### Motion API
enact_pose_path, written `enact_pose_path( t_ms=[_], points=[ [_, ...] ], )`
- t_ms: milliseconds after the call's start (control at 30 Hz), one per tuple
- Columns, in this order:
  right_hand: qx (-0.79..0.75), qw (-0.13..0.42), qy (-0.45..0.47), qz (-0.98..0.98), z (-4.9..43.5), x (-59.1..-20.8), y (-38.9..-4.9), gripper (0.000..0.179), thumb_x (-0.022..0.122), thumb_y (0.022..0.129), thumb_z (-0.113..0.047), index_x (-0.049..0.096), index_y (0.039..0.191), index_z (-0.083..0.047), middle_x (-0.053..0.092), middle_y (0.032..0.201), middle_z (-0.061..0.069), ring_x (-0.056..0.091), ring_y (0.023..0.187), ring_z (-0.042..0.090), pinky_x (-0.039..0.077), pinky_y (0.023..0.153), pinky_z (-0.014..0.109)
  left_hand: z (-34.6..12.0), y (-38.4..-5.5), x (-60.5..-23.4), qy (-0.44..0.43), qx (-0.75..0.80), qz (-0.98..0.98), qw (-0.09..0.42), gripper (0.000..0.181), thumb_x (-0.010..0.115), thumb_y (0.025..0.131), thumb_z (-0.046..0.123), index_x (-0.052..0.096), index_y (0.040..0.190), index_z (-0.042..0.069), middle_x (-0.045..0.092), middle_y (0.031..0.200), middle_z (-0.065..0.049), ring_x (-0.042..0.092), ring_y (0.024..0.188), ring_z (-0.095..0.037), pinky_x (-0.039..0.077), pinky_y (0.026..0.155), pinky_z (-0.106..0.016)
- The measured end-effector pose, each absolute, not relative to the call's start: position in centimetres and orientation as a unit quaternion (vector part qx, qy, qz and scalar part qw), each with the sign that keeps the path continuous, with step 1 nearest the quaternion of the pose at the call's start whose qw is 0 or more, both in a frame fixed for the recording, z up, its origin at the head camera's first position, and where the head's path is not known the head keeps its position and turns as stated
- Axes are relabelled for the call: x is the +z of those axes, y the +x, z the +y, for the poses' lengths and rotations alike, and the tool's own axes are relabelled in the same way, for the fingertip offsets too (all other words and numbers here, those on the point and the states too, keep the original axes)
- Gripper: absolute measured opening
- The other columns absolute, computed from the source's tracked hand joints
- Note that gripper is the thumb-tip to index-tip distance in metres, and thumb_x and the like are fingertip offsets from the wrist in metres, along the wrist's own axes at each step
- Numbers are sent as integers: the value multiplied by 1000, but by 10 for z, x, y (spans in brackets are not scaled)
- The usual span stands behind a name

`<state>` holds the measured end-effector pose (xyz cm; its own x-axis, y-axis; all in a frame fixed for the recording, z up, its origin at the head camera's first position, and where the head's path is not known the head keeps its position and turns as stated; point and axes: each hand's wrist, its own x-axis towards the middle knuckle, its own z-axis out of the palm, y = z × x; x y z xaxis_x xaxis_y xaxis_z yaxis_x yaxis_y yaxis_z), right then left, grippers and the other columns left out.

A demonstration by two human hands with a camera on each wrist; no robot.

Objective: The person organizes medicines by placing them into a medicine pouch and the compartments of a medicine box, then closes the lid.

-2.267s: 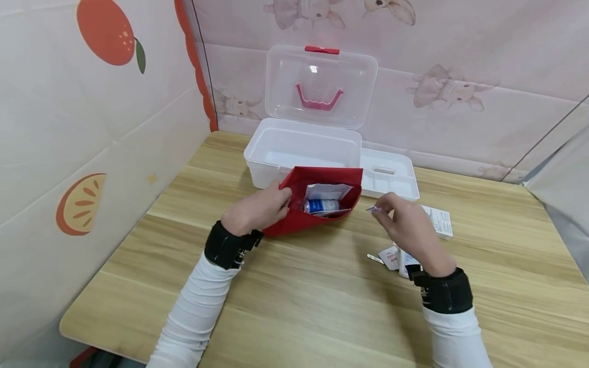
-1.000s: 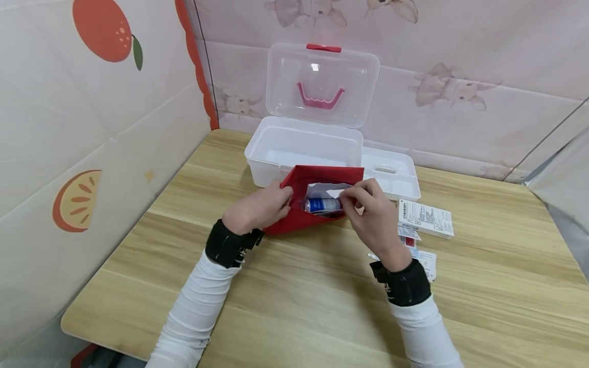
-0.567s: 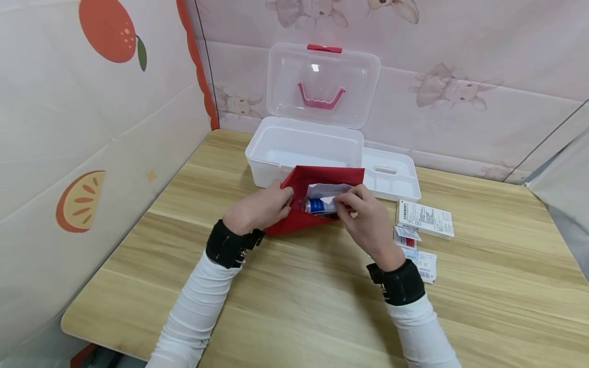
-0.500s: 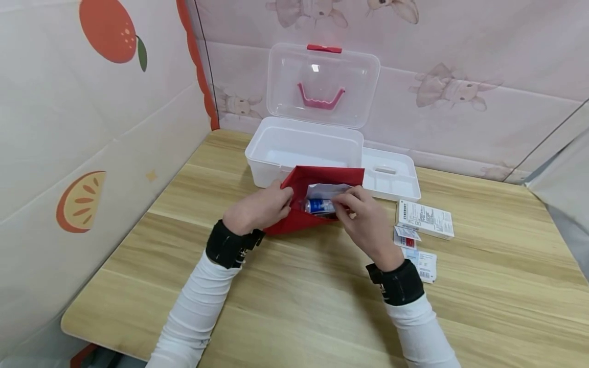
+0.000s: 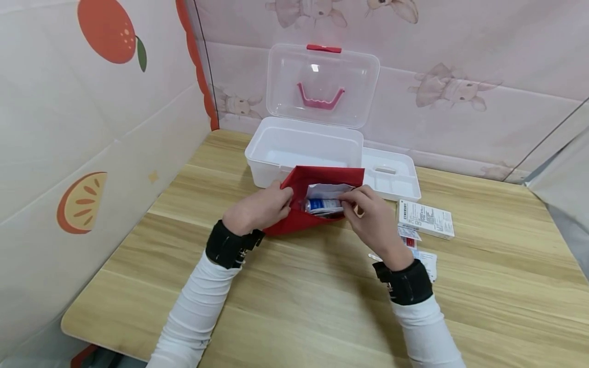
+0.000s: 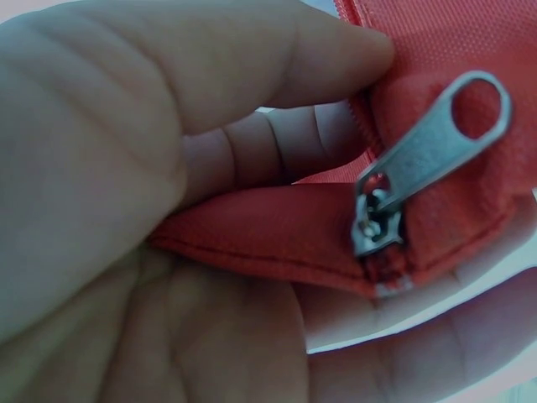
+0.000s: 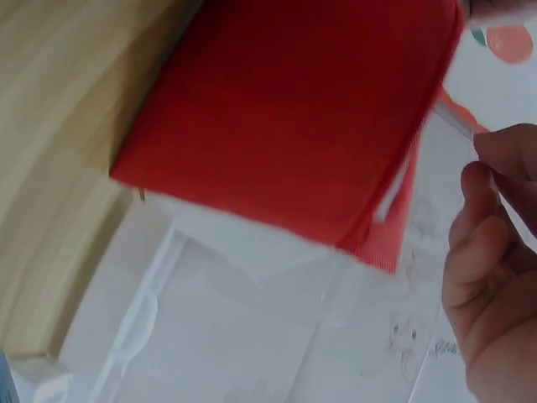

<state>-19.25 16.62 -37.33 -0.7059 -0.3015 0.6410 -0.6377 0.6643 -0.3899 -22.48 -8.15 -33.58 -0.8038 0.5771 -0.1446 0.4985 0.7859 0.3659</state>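
Observation:
My left hand (image 5: 257, 209) grips the left edge of a red zippered pouch (image 5: 294, 225). In the left wrist view the metal zip pull (image 6: 436, 147) hangs beside its fingers, and red fabric lies across the palm. The pouch mouth gapes upward. Inside lie a blue-and-white cylinder (image 5: 316, 205) on its side and a white flat packet (image 5: 327, 190) behind it. My right hand (image 5: 374, 217) is at the right side of the mouth, thumb and forefinger tips together. Whether anything thin is between those fingertips (image 7: 478, 172) cannot be made out.
Behind the pouch stands a clear plastic box (image 5: 255, 162) with its lid raised. A white compartment tray (image 5: 400, 184) sits to its right. A white printed carton (image 5: 425, 220) and small packets (image 5: 428, 263) lie near the right forearm. A patterned wall backs the table.
My right hand brought a small light item from the right into the pouch mouth, dipped left, then drew slightly back right. That item no longer shows. The left hand keeps its grip.

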Motion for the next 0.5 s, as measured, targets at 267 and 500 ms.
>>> enact_pose_path(
  t_ms=[267, 500],
  points=[
    [227, 156, 221, -936, 206, -365, -185, 11, 65, 78, -6, 68, 89, -8, 63, 80, 5, 50, 59, 16, 44, 48, 34, -80, -225, -335, 290, 161, 935, 125, 16, 51, 91, 12, 49, 105, 5, 50, 112, -17, 52, 96, -24, 54, 79, -39],
    [181, -36, 178, -967, 234, -370, -180, 19, 70, 75, -8, 67, 94, -5, 65, 85, 11, 56, 74, 22, 50, 63, 42, -81, -226, -337, 287, 161, 936, 122, 14, 51, 91, 11, 48, 103, 6, 50, 112, -16, 52, 95, -23, 54, 78, -39]
  ],
)
